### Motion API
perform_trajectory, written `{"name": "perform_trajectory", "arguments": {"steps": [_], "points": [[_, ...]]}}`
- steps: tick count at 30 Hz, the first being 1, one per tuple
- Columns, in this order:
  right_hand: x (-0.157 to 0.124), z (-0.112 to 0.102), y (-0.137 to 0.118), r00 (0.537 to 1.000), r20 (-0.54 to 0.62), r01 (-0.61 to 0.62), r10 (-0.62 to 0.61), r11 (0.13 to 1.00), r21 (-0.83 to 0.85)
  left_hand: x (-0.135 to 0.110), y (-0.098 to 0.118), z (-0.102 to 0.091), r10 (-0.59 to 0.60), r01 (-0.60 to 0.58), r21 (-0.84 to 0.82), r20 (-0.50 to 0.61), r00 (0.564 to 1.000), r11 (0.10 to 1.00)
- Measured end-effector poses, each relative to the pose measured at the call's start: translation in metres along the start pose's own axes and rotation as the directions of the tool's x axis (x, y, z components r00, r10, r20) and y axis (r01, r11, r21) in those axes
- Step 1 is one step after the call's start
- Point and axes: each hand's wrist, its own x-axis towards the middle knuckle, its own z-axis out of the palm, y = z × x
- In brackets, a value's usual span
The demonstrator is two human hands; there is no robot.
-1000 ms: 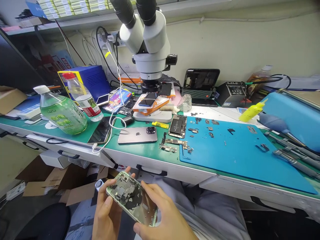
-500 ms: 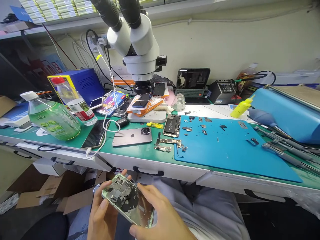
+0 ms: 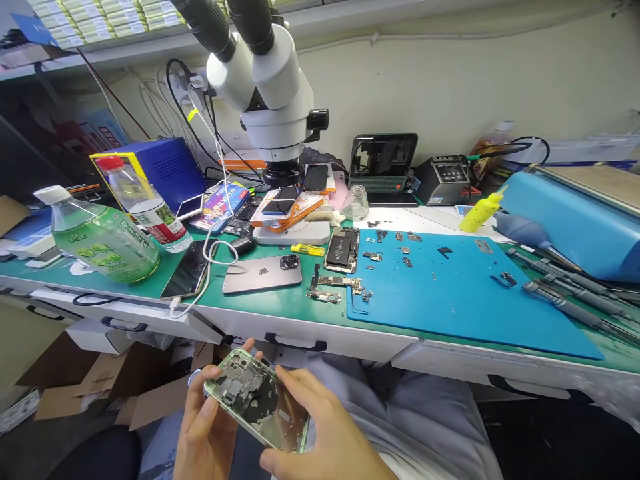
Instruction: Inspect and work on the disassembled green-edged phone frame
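A light green phone housing (image 3: pixel 265 400), its bare inside facing up, is held tilted over my lap below the bench edge. My left hand (image 3: pixel 205 420) grips its upper left end, where the camera openings are. My right hand (image 3: pixel 325 427) closes round the lower right end, thumb on the near edge and fingers on the far edge. On the bench beyond lie a grey phone (image 3: pixel 263 274) with its back up, a phone part with a black battery (image 3: pixel 342 250), and a logic board (image 3: pixel 340 281).
A blue mat (image 3: pixel 450 293) carries several small phone parts. Behind stands a microscope (image 3: pixel 277 127). Two bottles, one with green liquid (image 3: pixel 107 243), stand at left. Tweezers and screwdriver-like tools (image 3: pixel 575 293) lie at right. A yellow bottle (image 3: pixel 481 212) stands behind the mat. Drawers (image 3: pixel 320 333) front the bench.
The view has shifted slightly, so the bench things sit a little further left. Both hands keep the same hold on the phone housing.
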Motion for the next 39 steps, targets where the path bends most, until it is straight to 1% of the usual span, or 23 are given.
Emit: {"name": "perform_trajectory", "arguments": {"steps": [7, 17, 27, 32, 39], "points": [[-0.002, -0.003, -0.01, 1.0, 0.008, -0.003, 0.003, 1.0, 0.02, -0.003, 0.0, 0.0, 0.007, -0.007, 0.008, -0.005, 1.0, 1.0], [-0.004, -0.002, -0.006, 1.0, -0.01, -0.009, 0.01, 0.999, 0.047, 0.002, 0.001, -0.002, -0.027, 0.027, -0.003, 0.018, 0.999, 1.0], [-0.007, -0.005, -0.007, 1.0, 0.011, -0.005, 0.004, 0.999, 0.048, -0.003, 0.006, 0.001, -0.021, 0.021, 0.01, 0.022, 1.0, 1.0], [-0.007, -0.005, -0.004, 1.0, 0.006, 0.005, -0.005, 0.998, 0.056, -0.002, 0.004, -0.001, -0.029, 0.029, 0.017, 0.011, 1.0, 0.999], [-0.006, -0.006, 0.0, 1.0, 0.014, -0.002, 0.001, 0.999, 0.054, 0.001, 0.002, -0.002, -0.041, 0.041, 0.012, 0.029, 0.999, 0.999]]}}
